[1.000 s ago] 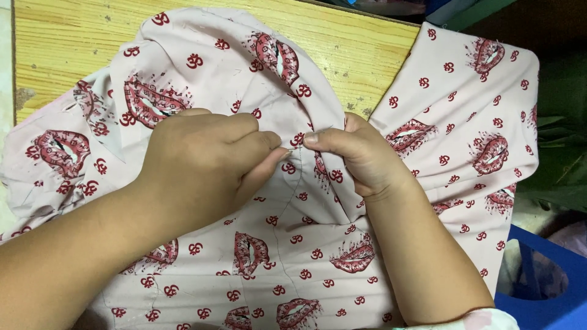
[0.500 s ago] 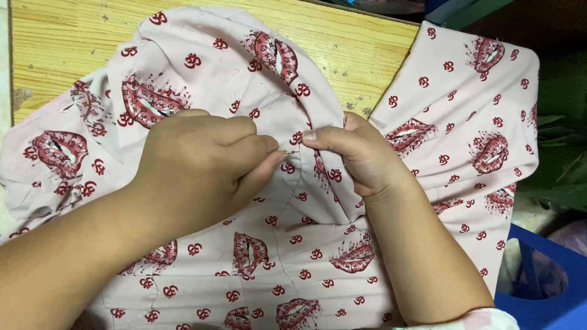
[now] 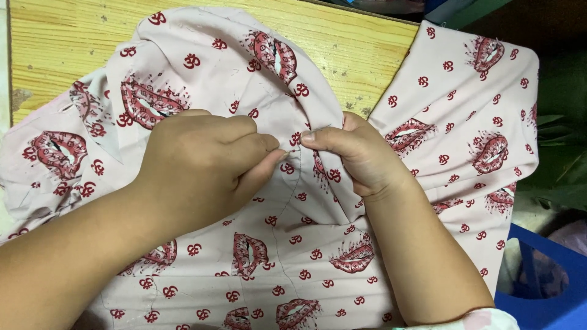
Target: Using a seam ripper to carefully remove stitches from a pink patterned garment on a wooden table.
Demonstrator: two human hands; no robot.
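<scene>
A thin needle (image 3: 292, 151) is pinched between the left hand (image 3: 205, 165) fingertips, while bunched pink printed fabric (image 3: 202, 61) is gripped by the right hand (image 3: 358, 153) on the wooden table (image 3: 55, 36).

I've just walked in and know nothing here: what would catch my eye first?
The pale pink fabric printed with red lips covers most of the wooden table. At its middle, the left hand pinches a thin needle while the right hand grips a gathered fold. A blue bin sits at lower right.
</scene>
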